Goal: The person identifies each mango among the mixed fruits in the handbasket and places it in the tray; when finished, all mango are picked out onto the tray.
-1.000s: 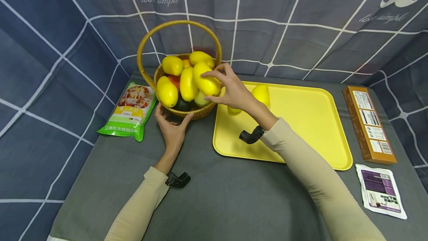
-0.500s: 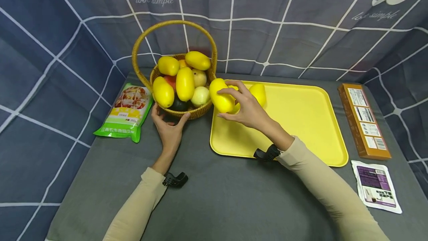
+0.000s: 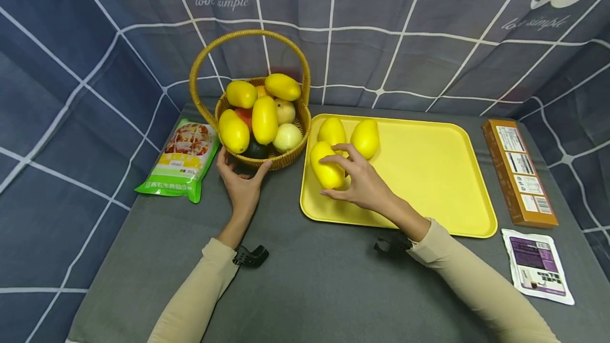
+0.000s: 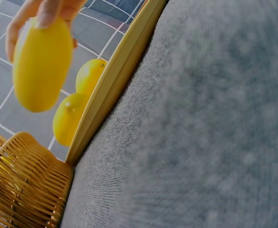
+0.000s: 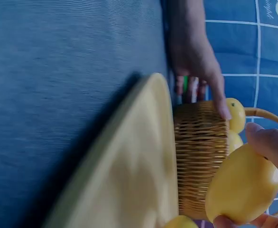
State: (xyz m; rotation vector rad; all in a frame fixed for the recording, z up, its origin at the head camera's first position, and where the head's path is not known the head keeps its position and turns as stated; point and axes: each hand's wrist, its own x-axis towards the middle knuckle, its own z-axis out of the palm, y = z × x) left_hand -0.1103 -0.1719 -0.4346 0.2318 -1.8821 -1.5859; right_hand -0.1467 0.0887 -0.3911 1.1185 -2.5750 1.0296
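My right hand (image 3: 364,181) pinches a yellow mango (image 3: 326,168) between thumb and fingers over the left part of the yellow tray (image 3: 429,184). In the left wrist view this mango (image 4: 41,71) hangs above the tray's edge. Two more mangoes, one (image 3: 332,130) left of the other (image 3: 365,139), lie at the tray's back left. My left hand (image 3: 243,187) holds the wicker basket (image 3: 286,161) at its front left, thumb at the rim in the right wrist view. Inside the basket are several mangoes, pale round fruits (image 3: 287,137), something red and a dark fruit.
A green and white food bag (image 3: 180,160) lies left of the basket. To the tray's right are a brown box (image 3: 519,173) and a white and purple packet (image 3: 538,266). The basket's tall handle (image 3: 250,33) arches up near the checked cloth wall behind.
My right hand has carried the mango from the basket rightward and forward over the tray, uncovering pale fruits in the basket. My left hand stays at the basket.
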